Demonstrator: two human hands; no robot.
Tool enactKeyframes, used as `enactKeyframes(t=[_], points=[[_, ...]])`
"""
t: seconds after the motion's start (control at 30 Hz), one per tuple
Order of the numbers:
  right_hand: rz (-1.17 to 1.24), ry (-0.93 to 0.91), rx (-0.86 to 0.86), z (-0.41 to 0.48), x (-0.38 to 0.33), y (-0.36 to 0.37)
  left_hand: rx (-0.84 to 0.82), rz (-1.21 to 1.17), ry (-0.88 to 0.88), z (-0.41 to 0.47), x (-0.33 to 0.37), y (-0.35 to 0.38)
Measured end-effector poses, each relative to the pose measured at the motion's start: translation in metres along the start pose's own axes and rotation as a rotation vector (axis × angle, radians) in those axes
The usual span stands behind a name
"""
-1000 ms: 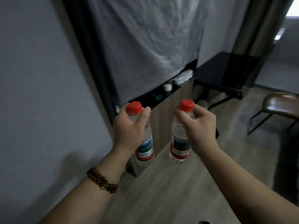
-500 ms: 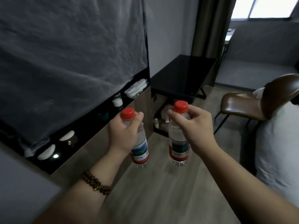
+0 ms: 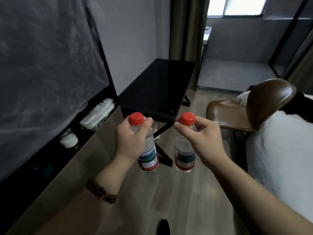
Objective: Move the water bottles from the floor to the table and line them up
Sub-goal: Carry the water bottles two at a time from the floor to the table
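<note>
Left hand [image 3: 131,141] and right hand [image 3: 203,141] each grip a bottle [image 3: 149,155] [image 3: 184,158] by the neck, hanging; risk: neck-only hold lets one slip or swing into the black table [image 3: 160,85].

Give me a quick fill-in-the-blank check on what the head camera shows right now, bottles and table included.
The left hand grips the left bottle and the right hand grips the right bottle; their caps are ____.
The bead bracelet sits on the ____ wrist.
The table ahead has a ____ top.
The brown chair stands to the ____ of the table.
Missing words: red; left; black; right.
</note>
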State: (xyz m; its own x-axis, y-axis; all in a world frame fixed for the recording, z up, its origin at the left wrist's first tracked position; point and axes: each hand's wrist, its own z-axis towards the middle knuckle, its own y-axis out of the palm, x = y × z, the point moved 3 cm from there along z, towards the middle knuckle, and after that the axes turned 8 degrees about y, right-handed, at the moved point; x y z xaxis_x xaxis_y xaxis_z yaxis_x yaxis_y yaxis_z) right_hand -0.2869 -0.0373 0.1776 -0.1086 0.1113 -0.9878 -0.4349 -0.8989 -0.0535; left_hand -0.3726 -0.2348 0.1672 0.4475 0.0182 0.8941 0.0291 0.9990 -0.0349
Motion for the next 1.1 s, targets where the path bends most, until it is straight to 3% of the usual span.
enactKeyframes(t=[0.47,0.8,1.1], points=[[0.022,0.122,0.12,0.258,0.063,-0.066,-0.188,0.021,-0.042,0.22,-0.103,0.179],[-0.008,0.104,-0.097,0.463,0.119,-0.127,-0.007,0.151,-0.119,0.323,-0.183,0.294],[-0.089,0.124,-0.309,0.624,0.141,-0.129,0.158,0.287,-0.181,0.4,-0.224,0.327]])
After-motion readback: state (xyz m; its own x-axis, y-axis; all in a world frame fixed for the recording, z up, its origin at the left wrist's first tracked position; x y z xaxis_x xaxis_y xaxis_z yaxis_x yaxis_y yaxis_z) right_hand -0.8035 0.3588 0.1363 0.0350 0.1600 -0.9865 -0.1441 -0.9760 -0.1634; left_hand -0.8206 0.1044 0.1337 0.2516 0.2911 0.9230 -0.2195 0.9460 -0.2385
